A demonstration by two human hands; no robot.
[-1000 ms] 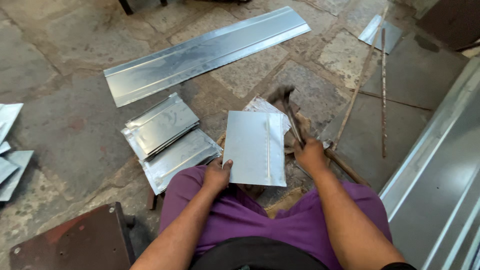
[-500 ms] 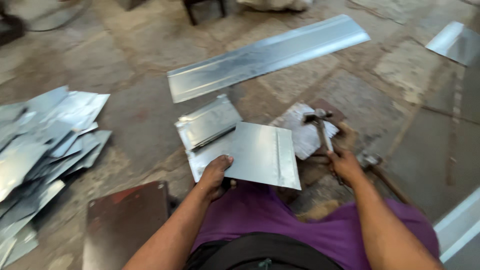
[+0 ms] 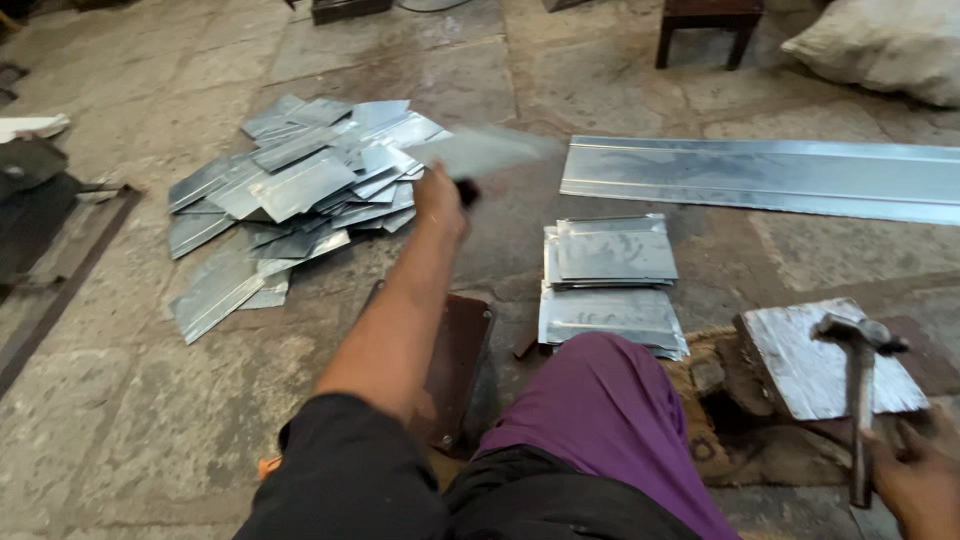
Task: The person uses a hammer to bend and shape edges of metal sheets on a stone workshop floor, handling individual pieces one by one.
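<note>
My left hand point(image 3: 441, 199) is stretched out to the left and grips a thin metal sheet point(image 3: 478, 152), which is blurred by motion just right of a loose pile of metal sheets point(image 3: 290, 195) on the stone floor. My right hand point(image 3: 915, 478) is at the lower right, closed on the wooden handle of a hammer point(image 3: 858, 385). The hammer's head rests on a metal-covered block point(image 3: 830, 362). A neat stack of cut metal sheets point(image 3: 610, 282) lies in front of my purple-clad knee point(image 3: 600, 400).
A long ribbed metal strip point(image 3: 770, 175) lies across the floor at the upper right. A dark brown plate point(image 3: 458, 365) sits beside my left leg. A wooden stool point(image 3: 705, 22) and a sack point(image 3: 880, 45) stand at the back. Dark flat items point(image 3: 40, 210) lie at the far left.
My view has swung left. My left hand has carried the metal sheet from my lap out toward the loose pile. My right hand has taken hold of the hammer handle.
</note>
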